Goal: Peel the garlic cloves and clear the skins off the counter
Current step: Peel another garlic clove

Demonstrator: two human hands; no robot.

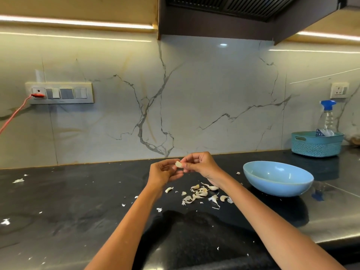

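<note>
Counter [78, 191]: dark stone, strewn with pale scraps out to its left edge.
Bowl [278, 178]: blue, set toward the right end.
Left hand [162, 173]: fingers curled, garlic clove pinched at the tips.
Right hand [200, 162]: curled, the clove's other side gripped.
Skins [200, 193]: heaped mid-counter, below both hands.
Garlic clove [178, 164]: held above the counter between both hands' fingertips.

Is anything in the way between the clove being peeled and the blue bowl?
Nothing visible. Both hands pinch the garlic clove above the counter; the blue bowl sits to its right, with only the right hand and bare counter between.
</note>
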